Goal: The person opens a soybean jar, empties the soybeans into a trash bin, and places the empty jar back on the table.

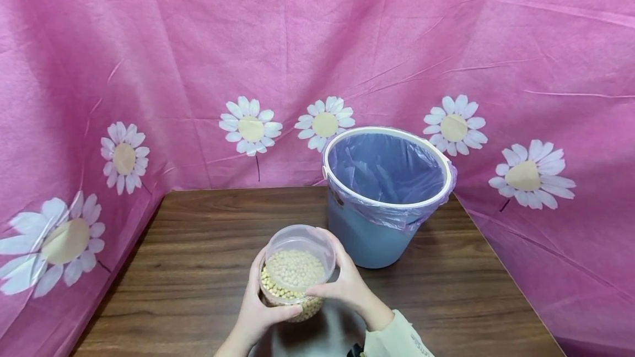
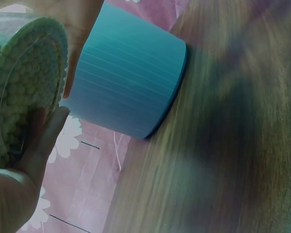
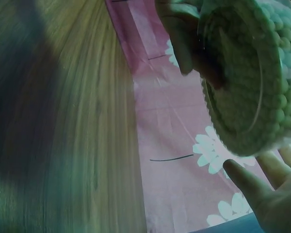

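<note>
My left hand (image 1: 258, 307) grips a clear round plastic jar (image 1: 311, 309) full of pale yellow beans (image 1: 278, 286), with the thumb along its near side. Over its mouth, shifted toward the far side, is a translucent round lid (image 1: 297, 242); beans show through it. My right hand (image 1: 349, 286) pinches the lid's right edge between thumb and fingers. In the left wrist view the fingers (image 2: 47, 138) reach under the base of the jar (image 2: 36, 82), which is off the table. The right wrist view also shows the raised jar (image 3: 254, 102), above the right hand (image 3: 276, 199).
A blue bucket (image 1: 369, 244) with a white rim and a purple liner bag (image 1: 387, 175) stands just beyond my right hand. Both are on a brown wooden table (image 1: 198, 247). A pink cloth with daisies (image 1: 278, 32) hangs around the back and sides.
</note>
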A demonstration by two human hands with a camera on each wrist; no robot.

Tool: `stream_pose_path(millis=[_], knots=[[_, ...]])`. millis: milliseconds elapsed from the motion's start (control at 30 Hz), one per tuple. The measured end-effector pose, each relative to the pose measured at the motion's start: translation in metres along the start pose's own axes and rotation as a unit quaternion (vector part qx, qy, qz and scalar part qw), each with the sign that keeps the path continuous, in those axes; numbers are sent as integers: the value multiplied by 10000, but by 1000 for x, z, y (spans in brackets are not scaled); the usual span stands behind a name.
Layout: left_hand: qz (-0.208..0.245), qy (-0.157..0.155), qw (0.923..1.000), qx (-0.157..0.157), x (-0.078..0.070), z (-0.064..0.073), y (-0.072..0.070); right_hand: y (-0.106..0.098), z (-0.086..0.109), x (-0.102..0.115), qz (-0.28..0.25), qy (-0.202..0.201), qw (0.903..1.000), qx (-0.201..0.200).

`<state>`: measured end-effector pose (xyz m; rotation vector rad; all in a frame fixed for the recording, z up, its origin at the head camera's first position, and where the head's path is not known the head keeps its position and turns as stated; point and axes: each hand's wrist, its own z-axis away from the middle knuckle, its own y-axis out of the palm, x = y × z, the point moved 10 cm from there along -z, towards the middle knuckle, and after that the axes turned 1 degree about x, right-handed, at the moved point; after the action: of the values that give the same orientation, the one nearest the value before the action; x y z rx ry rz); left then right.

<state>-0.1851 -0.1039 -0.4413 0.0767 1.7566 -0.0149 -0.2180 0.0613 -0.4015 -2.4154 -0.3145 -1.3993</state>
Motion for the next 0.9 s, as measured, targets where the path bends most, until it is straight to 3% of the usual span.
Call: stream_pose_path(millis=[133, 333, 667, 900], knots=[[-125, 140, 9997, -143, -3, 2, -5, -7, 1, -2, 4, 29, 9998, -179], [-277, 127, 9991, -308, -6, 3, -14, -14, 4, -9, -416, 254, 9981, -380], [-430, 148, 9974, -564, -11, 4, -28, -17, 10, -15, -1145, 113, 9918, -555], [-420, -59, 9959, -797, -14, 4, -41, -22, 21, -22, -1663, 184, 9840, -607]])
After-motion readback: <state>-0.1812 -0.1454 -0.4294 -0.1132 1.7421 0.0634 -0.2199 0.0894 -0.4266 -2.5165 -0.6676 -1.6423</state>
